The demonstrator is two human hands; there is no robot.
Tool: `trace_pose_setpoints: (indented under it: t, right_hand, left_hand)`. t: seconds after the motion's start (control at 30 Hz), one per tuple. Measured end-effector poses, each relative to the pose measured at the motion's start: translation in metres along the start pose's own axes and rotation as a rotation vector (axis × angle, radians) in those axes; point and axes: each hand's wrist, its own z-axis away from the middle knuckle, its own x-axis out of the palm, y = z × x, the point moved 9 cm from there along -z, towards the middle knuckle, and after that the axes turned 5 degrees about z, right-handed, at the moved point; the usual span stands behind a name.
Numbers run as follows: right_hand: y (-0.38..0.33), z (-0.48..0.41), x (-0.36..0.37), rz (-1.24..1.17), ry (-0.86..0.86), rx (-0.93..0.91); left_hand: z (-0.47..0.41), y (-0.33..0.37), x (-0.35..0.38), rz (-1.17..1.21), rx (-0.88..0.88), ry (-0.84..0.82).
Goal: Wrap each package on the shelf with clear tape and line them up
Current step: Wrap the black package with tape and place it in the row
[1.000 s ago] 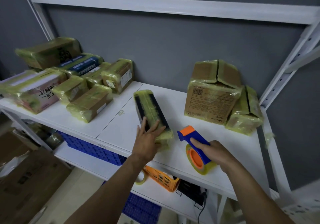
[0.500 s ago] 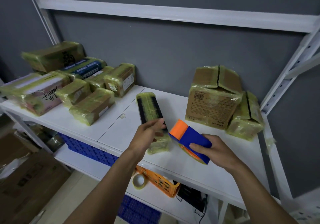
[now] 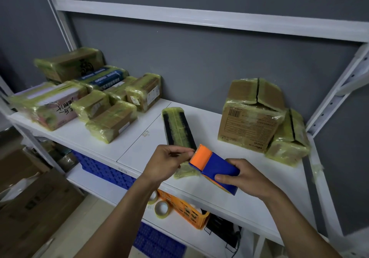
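Centre of white shelf board [image 3: 219, 196]: long black package [image 3: 178, 126], banded lengthwise in yellowish tape, lying flat, near end hidden behind the hands. Over that near end: blue-and-orange tape dispenser [image 3: 217, 168], gripped by the right hand [image 3: 241, 178], fingers and thumb wrapped round the blue body. At the dispenser's orange mouth: left hand [image 3: 165, 164], fingers curled, thumb and forefinger pinched together, apparently on the free tape, though too clear to make out. Left of the black package: cluster of taped packages [image 3: 111, 122], touching one another. Right of it: taped cardboard boxes [image 3: 247, 126] against the grey wall. Below it, on the lower shelf: two tape rolls [image 3: 162, 210] beside an orange basket [image 3: 187, 212].
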Motion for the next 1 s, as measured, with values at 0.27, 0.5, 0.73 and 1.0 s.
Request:
trace_pose_setpoints:
  t: [0.27, 0.5, 0.73, 1.0]
  right_hand:
    - [0.002, 0.003, 0.008, 0.043, -0.092, 0.015]
    - [-0.002, 0.008, 0.002, 0.038, -0.066, -0.003]
    - [-0.004, 0.009, 0.005, 0.088, -0.033, 0.009]
    - [-0.018, 0.005, -0.001, 0.182, 0.162, 0.002]
  left_hand:
    - [0.0, 0.0, 0.006, -0.041, -0.015, -0.038]
    - [0.001, -0.009, 0.003, 0.145, -0.159, -0.042]
    - [0.0, 0.001, 0.004, -0.047, 0.037, 0.03]
    - [0.001, -0.008, -0.008, -0.062, -0.012, 0.137]
